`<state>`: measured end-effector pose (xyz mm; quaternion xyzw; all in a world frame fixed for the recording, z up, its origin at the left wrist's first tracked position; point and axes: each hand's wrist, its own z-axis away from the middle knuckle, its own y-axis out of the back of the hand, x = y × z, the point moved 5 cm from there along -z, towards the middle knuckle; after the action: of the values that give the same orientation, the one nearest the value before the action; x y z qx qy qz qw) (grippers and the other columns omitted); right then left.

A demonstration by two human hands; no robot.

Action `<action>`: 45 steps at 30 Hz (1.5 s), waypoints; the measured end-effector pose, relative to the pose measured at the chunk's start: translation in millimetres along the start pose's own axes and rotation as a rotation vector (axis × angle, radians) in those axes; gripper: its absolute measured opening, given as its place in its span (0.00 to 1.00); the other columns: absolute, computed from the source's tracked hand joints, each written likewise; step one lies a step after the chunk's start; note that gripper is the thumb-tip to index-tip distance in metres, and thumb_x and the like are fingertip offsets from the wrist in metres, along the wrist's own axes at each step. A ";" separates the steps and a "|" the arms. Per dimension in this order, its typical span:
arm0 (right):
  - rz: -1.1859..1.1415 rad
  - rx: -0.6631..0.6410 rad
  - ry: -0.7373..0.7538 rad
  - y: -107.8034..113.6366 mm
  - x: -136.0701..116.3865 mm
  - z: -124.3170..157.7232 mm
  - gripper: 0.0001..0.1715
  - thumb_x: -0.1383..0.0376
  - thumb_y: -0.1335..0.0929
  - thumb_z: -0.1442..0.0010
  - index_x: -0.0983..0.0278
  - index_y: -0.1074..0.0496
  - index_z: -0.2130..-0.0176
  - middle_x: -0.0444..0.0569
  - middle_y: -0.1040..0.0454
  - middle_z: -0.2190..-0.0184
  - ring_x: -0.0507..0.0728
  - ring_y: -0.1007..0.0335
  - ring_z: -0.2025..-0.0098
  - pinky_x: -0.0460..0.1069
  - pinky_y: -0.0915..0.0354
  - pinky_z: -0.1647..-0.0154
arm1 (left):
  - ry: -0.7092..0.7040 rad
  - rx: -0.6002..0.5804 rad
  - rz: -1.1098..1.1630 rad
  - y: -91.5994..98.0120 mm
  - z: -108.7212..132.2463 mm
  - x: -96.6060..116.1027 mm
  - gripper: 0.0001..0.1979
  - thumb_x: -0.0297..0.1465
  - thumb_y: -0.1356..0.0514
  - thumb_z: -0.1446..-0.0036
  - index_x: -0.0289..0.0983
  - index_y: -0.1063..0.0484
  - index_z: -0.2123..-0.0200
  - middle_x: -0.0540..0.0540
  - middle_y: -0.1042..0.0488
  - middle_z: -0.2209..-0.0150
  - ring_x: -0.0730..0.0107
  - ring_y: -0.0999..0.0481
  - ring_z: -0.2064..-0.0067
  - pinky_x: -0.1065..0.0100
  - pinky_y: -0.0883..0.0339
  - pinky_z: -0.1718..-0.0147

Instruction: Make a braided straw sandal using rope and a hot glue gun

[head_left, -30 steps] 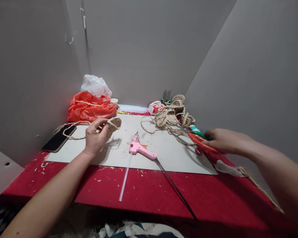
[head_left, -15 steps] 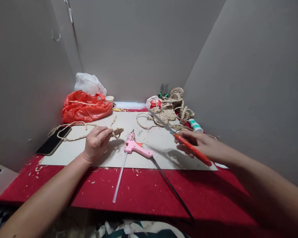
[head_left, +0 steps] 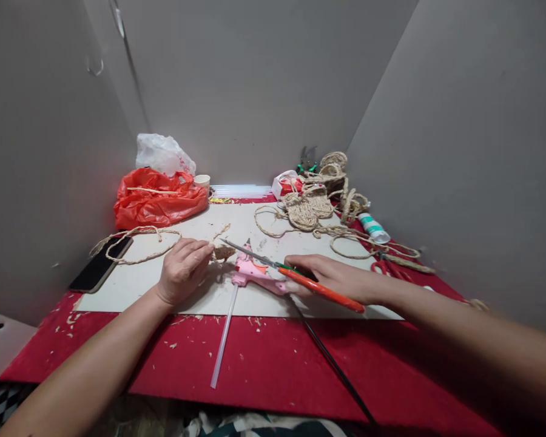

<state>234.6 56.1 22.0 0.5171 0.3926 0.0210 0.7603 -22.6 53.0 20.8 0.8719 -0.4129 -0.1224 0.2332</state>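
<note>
My left hand [head_left: 185, 267] is closed on a small piece of braided straw rope [head_left: 222, 250], and a loose length of the rope [head_left: 139, 261] trails off to its left. In my right hand [head_left: 327, 276] are orange-handled scissors [head_left: 321, 290]. Their long grey blades point left, with the tips beside the rope piece; whether they touch it I cannot tell. Under the scissors lies a pink hot glue gun [head_left: 255, 276] with a clear glue stick [head_left: 222, 340] sticking out of its back end. The scissors and my right hand partly cover its handle.
A black phone [head_left: 97, 267] lies at the left, before a red plastic bag [head_left: 159, 197]. Coiled and woven straw rope [head_left: 309, 206], a teal-striped roll [head_left: 374, 228] and red-handled scissors [head_left: 391, 270] sit at the right. A black cord [head_left: 332, 361] crosses the red cloth.
My right hand has brought the scissors left and down, so the blades are now by the rope piece. My left hand keeps its grip. The view has shifted slightly.
</note>
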 end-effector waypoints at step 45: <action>-0.205 -0.144 0.010 -13.4 -8.1 -12.0 0.22 0.47 0.37 0.40 0.65 0.37 0.67 0.42 0.42 0.72 0.52 0.45 0.69 0.46 0.45 0.69 | -0.016 0.108 0.117 -0.3 -1.0 14.9 0.18 0.17 0.40 0.49 0.38 0.30 0.55 0.44 0.21 0.64 0.68 0.24 0.64 0.62 0.29 0.63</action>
<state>216.6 55.6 14.0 0.4184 0.4446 -0.0263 0.7916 -12.6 41.9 21.2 0.8565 -0.4711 -0.0930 0.1892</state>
